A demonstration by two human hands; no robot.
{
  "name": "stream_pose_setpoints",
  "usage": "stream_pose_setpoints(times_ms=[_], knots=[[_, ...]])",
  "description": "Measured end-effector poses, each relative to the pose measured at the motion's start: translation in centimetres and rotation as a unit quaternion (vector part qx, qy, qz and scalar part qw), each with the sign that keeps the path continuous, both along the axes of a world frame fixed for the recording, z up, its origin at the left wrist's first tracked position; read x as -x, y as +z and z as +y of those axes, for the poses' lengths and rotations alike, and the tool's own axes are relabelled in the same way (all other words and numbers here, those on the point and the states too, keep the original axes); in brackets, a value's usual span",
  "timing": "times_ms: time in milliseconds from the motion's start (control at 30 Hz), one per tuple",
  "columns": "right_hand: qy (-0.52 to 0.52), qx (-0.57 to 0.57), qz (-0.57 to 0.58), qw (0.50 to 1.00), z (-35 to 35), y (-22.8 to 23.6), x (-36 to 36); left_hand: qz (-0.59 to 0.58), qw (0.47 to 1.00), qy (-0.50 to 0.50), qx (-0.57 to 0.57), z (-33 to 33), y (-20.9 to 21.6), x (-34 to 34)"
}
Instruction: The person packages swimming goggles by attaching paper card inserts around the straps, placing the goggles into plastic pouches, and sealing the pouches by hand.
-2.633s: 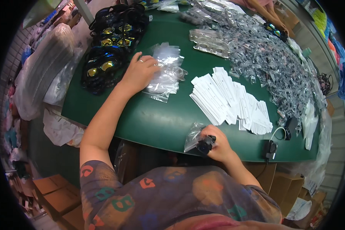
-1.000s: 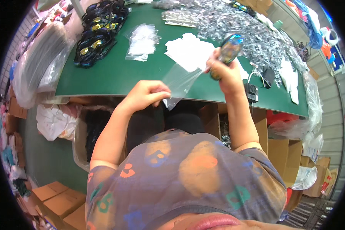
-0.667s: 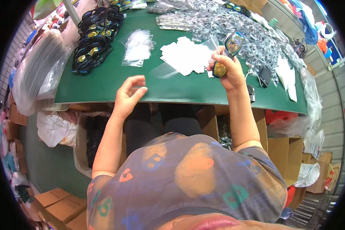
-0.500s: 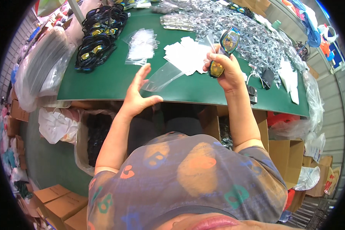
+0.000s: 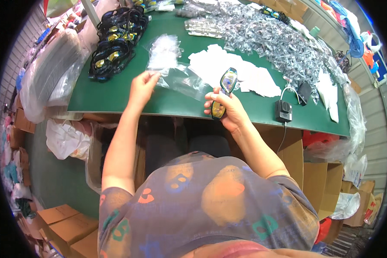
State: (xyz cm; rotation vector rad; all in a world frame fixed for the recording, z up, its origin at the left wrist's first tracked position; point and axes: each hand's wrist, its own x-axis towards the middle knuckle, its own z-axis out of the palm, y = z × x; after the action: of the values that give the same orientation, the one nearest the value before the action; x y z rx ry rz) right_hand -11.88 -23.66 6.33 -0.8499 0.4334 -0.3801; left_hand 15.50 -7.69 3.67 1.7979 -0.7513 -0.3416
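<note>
My right hand (image 5: 228, 109) is wrapped round the middle of a pair of swimming goggles (image 5: 229, 80) with mirrored yellow lenses, held upright above the table's near part. A clear plastic bag (image 5: 187, 81) stretches leftward from beside its fingertips; whether they also grip the bag I cannot tell. At the bag's other end, my left hand (image 5: 142, 89) pinches the edge with thumb and fingers. Just beyond the left hand lies a stack of small clear bags (image 5: 163, 53). Overlapping white papers (image 5: 219, 64) are spread beyond the goggles.
Black-strapped goggles (image 5: 114, 47) pile up at the table's (image 5: 103, 96) left. Many crinkled clear packets (image 5: 271, 49) heap across the far right. A black power adapter (image 5: 284, 111) with a cable sits near the front edge. Cardboard boxes (image 5: 316, 185) stand below at the right.
My left hand has closed from spread fingers to a pinch on the bag. My right hand has come nearer and leftward with the goggles, uncovering more white papers and the adapter.
</note>
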Motion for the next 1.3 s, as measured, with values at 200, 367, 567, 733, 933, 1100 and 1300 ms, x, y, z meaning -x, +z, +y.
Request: stream_pose_setpoints(times_ms=[200,367,567,733,933,1100,1300], knots=[[-0.113,0.17,-0.012,0.979,-1.5,-1.2,2.4,-0.396,0.896,-0.01,-0.204,-2.0,1.9,-0.4],[-0.125,0.274,0.039,0.953,-1.7,-0.1,3.4,-0.42,0.9,-0.117,0.027,-2.9,2.9,6.9],[-0.085,0.31,0.111,0.94,-0.9,-0.7,3.1,-0.418,0.884,-0.203,-0.051,-1.2,-1.3,12.9],[-0.03,0.294,0.126,0.947,-0.8,-1.6,2.9,-0.446,0.876,-0.179,-0.021,1.2,-1.1,12.3],[0.015,0.248,0.099,0.964,1.2,-1.8,2.2,-0.233,0.967,-0.106,0.003,2.5,-0.7,11.8],[0.045,0.176,0.087,0.98,3.4,-2.4,1.2,0.138,0.978,-0.118,0.099,2.1,-1.4,12.5],[0.057,0.152,0.044,0.986,3.6,-2.8,0.6,-0.125,0.987,-0.095,0.039,2.0,-0.7,12.5]])
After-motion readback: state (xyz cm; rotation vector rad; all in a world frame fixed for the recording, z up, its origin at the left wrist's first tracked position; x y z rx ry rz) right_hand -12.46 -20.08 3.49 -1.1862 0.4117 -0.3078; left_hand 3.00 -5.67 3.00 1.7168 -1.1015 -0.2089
